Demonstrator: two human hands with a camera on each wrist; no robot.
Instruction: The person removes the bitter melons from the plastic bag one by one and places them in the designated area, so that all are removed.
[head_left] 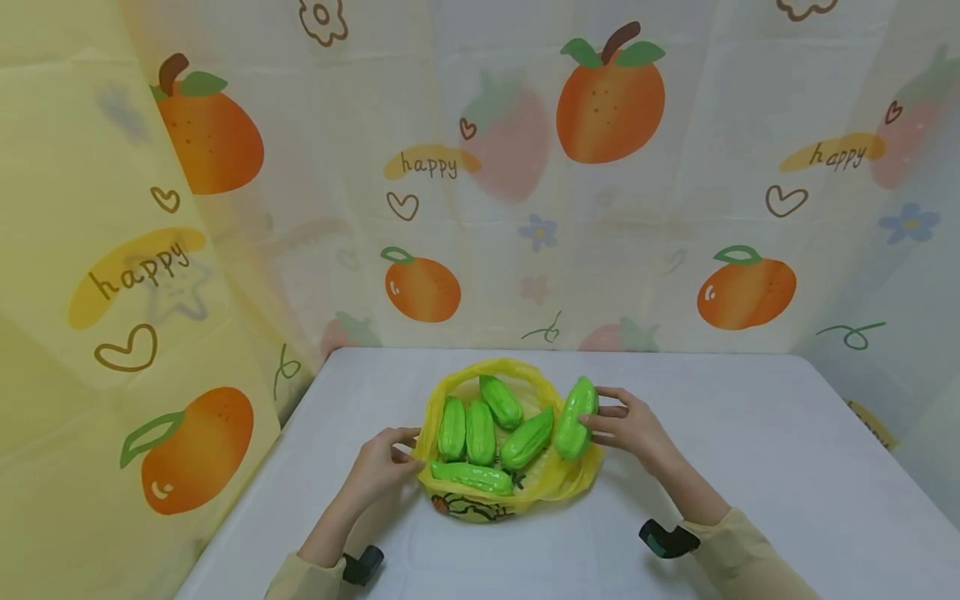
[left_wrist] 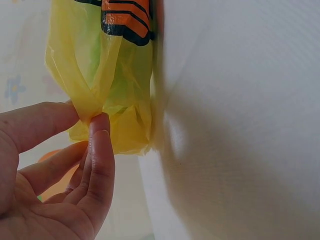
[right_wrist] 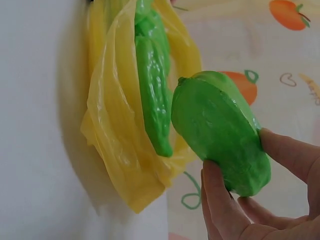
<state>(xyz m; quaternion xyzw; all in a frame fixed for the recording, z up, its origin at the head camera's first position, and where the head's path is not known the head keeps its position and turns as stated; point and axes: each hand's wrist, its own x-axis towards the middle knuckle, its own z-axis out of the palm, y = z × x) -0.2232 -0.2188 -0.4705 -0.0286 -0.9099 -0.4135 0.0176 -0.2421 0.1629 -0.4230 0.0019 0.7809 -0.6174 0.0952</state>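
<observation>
The left hand (head_left: 386, 462) pinches the side of the yellow bag (head_left: 581, 477) nearest it between thumb and fingers; a light, steady outward pull should hold the mouth wide without tearing the thin plastic. Across the bag, the right hand (head_left: 632, 427) grips one green vegetable (head_left: 577, 421) in its fingertips, just inward of that hand, at the rim. The skin looks glossy, so even pressure from thumb and fingers would guard against slipping, and extra height would avoid snagging. Five other green vegetables (head_left: 480, 433) lie in the bag between the hands. Beyond both hands, the white surface (head_left: 720, 392) runs back to a printed sheet (head_left: 420, 83).
</observation>
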